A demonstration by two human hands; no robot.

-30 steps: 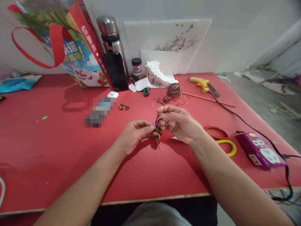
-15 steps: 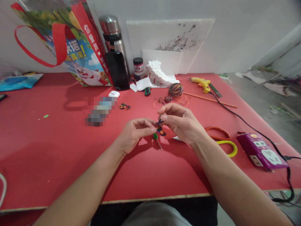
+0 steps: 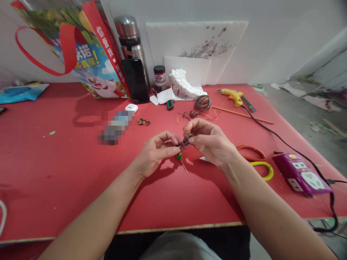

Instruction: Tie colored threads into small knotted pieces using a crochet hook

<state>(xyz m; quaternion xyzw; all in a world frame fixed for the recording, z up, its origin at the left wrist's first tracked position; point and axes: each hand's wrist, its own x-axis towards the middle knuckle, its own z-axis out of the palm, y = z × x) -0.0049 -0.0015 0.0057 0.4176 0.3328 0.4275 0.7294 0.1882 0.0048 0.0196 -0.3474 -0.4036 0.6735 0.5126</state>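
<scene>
Over the red table (image 3: pixel 67 173) my two hands meet at the middle. My left hand (image 3: pixel 155 153) pinches a thin stick (image 3: pixel 182 163) with a green bit on it, wound with multicoloured cord (image 3: pixel 182 143). My right hand (image 3: pixel 210 141) is closed on the dark end of that cord, its fingertips touching my left thumb. Most of the cord bundle is hidden between the fingers.
A ball of multicoloured yarn (image 3: pixel 202 102), loose orange cord and a small knotted piece (image 3: pixel 143 122) lie behind my hands. Scissors with orange and yellow handles (image 3: pixel 257 160) and a purple power strip (image 3: pixel 302 174) are at right. A yellow glue gun (image 3: pixel 232 96), thermos, phone and printed bag stand at the back.
The cord loop that stood up from the stick a second ago has been drawn down tight. My right hand has dropped and closed in on my left fingertips.
</scene>
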